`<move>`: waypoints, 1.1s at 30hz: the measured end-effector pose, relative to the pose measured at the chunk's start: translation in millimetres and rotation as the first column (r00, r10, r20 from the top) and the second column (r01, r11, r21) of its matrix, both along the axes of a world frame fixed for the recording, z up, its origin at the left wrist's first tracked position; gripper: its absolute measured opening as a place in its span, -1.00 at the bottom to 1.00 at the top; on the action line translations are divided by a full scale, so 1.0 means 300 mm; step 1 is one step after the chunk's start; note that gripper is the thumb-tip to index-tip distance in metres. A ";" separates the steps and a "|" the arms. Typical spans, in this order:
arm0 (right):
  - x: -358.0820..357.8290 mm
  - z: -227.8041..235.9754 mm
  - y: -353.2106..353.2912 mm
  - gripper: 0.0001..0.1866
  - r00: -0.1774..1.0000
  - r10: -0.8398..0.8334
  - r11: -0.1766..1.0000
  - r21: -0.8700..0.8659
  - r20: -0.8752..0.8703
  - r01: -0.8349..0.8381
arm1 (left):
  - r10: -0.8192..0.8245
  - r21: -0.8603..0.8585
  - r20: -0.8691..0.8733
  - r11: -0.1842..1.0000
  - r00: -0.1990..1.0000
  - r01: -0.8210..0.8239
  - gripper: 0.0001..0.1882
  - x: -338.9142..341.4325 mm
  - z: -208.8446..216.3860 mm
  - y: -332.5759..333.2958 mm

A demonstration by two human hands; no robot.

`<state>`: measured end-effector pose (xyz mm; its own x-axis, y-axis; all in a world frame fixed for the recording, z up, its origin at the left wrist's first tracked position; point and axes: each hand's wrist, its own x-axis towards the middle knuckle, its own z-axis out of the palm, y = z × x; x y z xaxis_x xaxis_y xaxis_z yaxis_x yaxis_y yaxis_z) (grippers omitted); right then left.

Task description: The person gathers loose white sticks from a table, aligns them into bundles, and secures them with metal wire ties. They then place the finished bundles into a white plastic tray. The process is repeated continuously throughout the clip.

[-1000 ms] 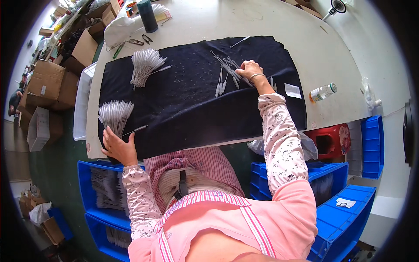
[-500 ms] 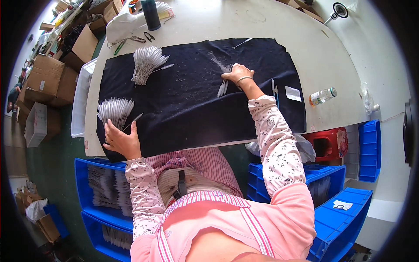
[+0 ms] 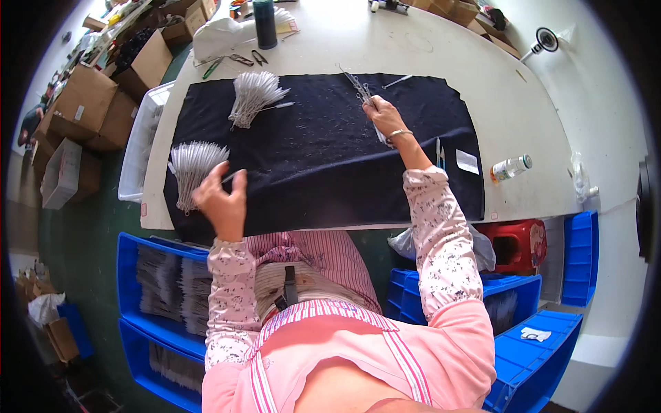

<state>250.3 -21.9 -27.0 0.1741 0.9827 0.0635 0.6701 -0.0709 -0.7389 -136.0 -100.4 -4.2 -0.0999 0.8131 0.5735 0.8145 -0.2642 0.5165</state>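
Thin wire brushes with white bristles and looped ends lie in two fanned bundles on a dark cloth [image 3: 310,186]. One is the upper bundle [image 3: 253,100]; the other is the lower-left bundle [image 3: 196,168]. My left hand [image 3: 224,205] hovers at the right side of the lower-left bundle, thumb and fingers apart, partly covering a single brush that sticks out there. Toward the cloth's far right, my right hand [image 3: 385,118] is closed around a small bunch of brushes [image 3: 361,89], loops pointing away from me and white bristles showing below the hand.
A lone brush [image 3: 397,81] lies near the far edge. Pens [image 3: 441,155], a paper slip [image 3: 467,162] and a bottle [image 3: 511,168] are on the right. Snips [image 3: 241,60] and a dark cylinder [image 3: 264,24] sit at the back left. Blue crates [image 3: 127,275] flank me below the table.
My left hand has drawn back a little from the lower-left bundle. My right hand has turned and gathered the brushes, whose loops now point away from me. The whole view has shifted slightly.
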 end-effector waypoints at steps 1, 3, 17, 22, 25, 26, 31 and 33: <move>-0.043 0.032 -0.019 -0.79 0.980 0.094 0.994 0.075 -0.177 -0.081 | -0.117 -0.140 0.249 0.978 0.961 0.155 -0.63 0.055 0.048 -0.009; -0.167 0.091 -0.066 -0.89 0.850 0.290 0.955 0.192 -0.440 -0.227 | -0.268 -0.223 0.602 0.848 0.752 0.481 -0.52 0.149 0.081 0.002; -0.372 -0.016 -0.272 -0.72 0.829 0.352 0.928 0.278 -0.435 -0.248 | -0.543 0.018 0.772 0.537 0.329 0.844 -0.85 0.446 -0.093 0.111; -0.317 0.207 -0.306 -0.72 0.912 0.156 0.828 0.554 -0.380 0.089 | -0.500 -0.061 0.801 0.477 0.328 0.877 -0.86 0.446 -0.091 0.089; -0.384 0.408 -0.356 -0.60 0.962 0.263 0.657 0.718 0.068 -0.230 | -0.478 -0.060 0.818 0.484 0.321 0.873 -0.85 0.455 -0.100 0.073; -0.402 0.444 -0.357 -0.55 0.938 0.261 0.604 0.720 0.227 -0.342 | -0.501 -0.039 0.804 0.492 0.320 0.870 -0.84 0.461 -0.096 0.067; -0.416 0.295 -0.321 -0.37 0.645 0.352 0.677 0.292 0.678 -0.676 | -0.228 0.330 0.938 0.362 -0.260 0.872 -0.80 0.469 -0.125 0.041; -0.400 0.234 -0.322 -0.45 0.700 0.497 0.672 0.283 0.513 -0.684 | -0.348 0.210 0.937 0.486 -0.032 0.849 -0.82 0.494 -0.099 0.036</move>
